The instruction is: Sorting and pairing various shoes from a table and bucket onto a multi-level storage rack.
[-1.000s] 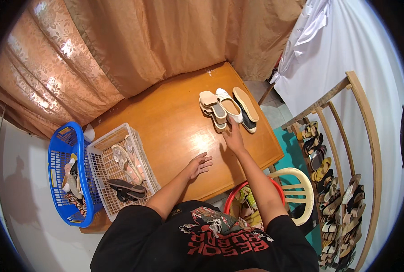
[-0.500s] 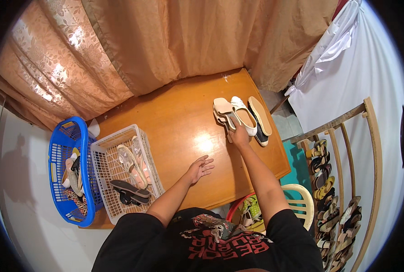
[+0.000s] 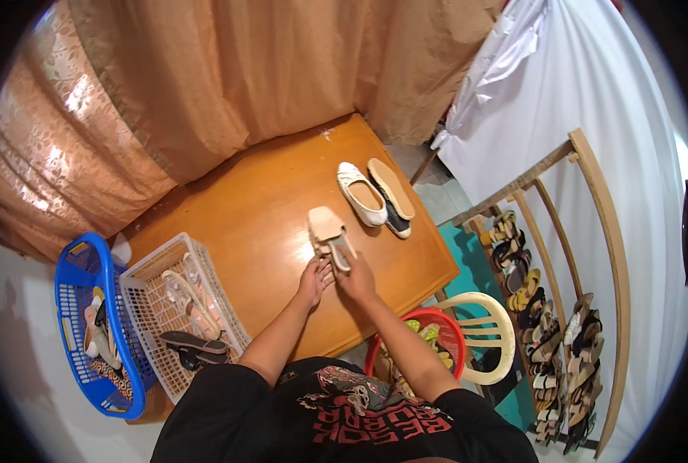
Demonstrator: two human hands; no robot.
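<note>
A pair of beige square-toed flat shoes (image 3: 327, 223) is between my hands over the middle of the table, toes pointing away from me. My right hand (image 3: 357, 279) is wrapped round the heel end of the right shoe. Beside it, my left hand (image 3: 313, 282) has its fingers closed at the heel of the left shoe, which is partly hidden. Farther right on the table lie a white flat shoe (image 3: 351, 184) and, next to it, a dark espadrille-like shoe (image 3: 398, 222) with a tan-soled one (image 3: 391, 185) turned bottom up against it.
A white plastic basket (image 3: 236, 328) with sandals stands at the table's left, beside a blue basket (image 3: 128, 390) of footwear. At the near right, a red basket (image 3: 458, 339) of footwear rests on a cream chair (image 3: 503, 339). A wooden shoe rack (image 3: 606, 224) stands farther right.
My right hand has carried the beige shoes from beside the white shoe toward the table's middle. My left hand, open before, has come up to them. The whole view has shifted.
</note>
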